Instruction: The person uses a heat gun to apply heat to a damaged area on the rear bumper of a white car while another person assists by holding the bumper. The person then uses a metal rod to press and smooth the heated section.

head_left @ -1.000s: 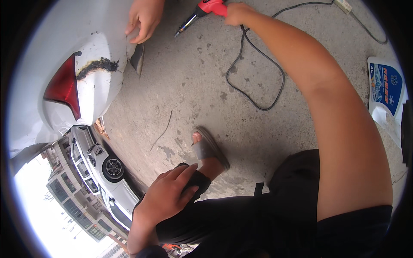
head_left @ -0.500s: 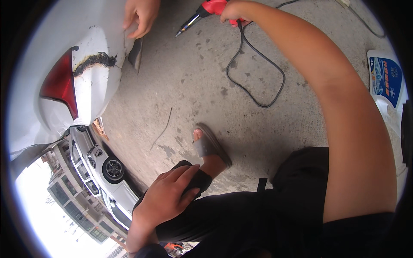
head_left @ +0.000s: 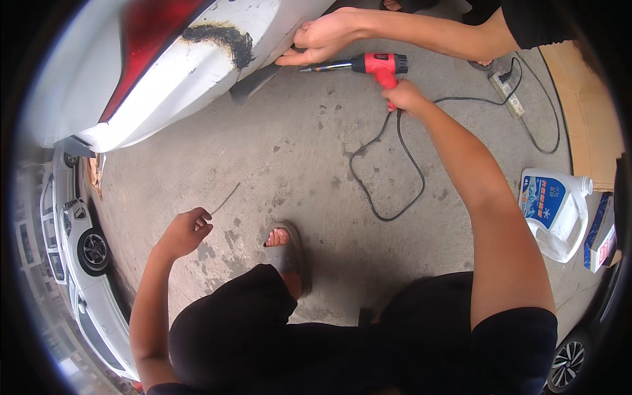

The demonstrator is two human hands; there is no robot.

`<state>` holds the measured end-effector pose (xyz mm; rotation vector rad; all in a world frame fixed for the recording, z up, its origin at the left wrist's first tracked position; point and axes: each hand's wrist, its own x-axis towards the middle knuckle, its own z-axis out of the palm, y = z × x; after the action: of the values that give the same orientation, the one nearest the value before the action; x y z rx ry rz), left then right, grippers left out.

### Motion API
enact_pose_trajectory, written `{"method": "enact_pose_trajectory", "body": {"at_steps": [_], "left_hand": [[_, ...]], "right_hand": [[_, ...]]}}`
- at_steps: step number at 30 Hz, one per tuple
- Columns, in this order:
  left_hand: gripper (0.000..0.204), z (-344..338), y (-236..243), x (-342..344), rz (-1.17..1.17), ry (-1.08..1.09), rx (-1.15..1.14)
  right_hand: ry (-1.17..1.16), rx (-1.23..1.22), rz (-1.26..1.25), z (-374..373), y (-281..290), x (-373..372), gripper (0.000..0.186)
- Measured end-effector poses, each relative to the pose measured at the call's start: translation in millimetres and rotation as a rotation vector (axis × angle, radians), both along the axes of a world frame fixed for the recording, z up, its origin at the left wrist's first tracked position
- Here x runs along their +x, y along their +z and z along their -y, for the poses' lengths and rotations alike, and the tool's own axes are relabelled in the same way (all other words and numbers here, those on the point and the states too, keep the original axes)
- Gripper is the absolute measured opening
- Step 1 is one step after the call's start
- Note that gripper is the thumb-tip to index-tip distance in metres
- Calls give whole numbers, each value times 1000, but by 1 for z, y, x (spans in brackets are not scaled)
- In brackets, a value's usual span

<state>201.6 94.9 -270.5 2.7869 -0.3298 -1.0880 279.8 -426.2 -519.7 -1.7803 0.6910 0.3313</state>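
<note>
My right hand [head_left: 403, 97] is wrapped round the grip of a red hot air gun [head_left: 385, 64]. The gun's narrow metal nozzle points left toward the bumper edge of a white car [head_left: 161, 92], close to another person's hand [head_left: 322, 41] whose fingers touch that edge. My left hand [head_left: 185, 234] is out over the floor on the left, fingers loosely curled and thumb apart from them. A thin rod [head_left: 227, 199] runs from beside those fingertips; its near end is hidden, so contact cannot be told. A blackened, rough seam [head_left: 224, 39] marks the car's panel beside the red tail light [head_left: 148, 49].
The gun's black cord [head_left: 375, 210] loops on the concrete and runs to a power strip [head_left: 507, 92]. To the right stand a white jug with a blue label [head_left: 559, 210], a box [head_left: 600, 234] and cardboard [head_left: 582, 105]. Another white car [head_left: 79, 276] is parked left.
My left hand has come off my knee and moved out over the floor. The view has turned, bringing the whole gun, the other person's arm and more of the right side into sight.
</note>
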Motion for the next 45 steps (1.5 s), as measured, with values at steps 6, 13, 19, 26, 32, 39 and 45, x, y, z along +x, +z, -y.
{"method": "enact_pose_trajectory", "body": {"at_steps": [6,13,19,26,32,39,45], "left_hand": [[30,-49,-157,-10,327,129,-248],[37,39,-190,-8,89,-198,-662],[37,107,-195,14,-19,-464,-765],[35,126,-192,33,-58,-553,-756],[32,138,-155,39,-30,-621,-590],[29,208,-74,19,-11,-427,-380],[31,240,-27,-3,-265,245,-399]], "right_hand": [[72,-275,62,-9,1,29,44],[375,-876,-7,-27,43,-7,49],[812,-798,-303,-6,109,-90,52],[852,-779,-567,51,145,-165,51],[910,-772,-347,84,102,-189,49],[1347,-746,-659,82,66,-68,28],[1802,-877,-363,-35,77,-40,28]]}}
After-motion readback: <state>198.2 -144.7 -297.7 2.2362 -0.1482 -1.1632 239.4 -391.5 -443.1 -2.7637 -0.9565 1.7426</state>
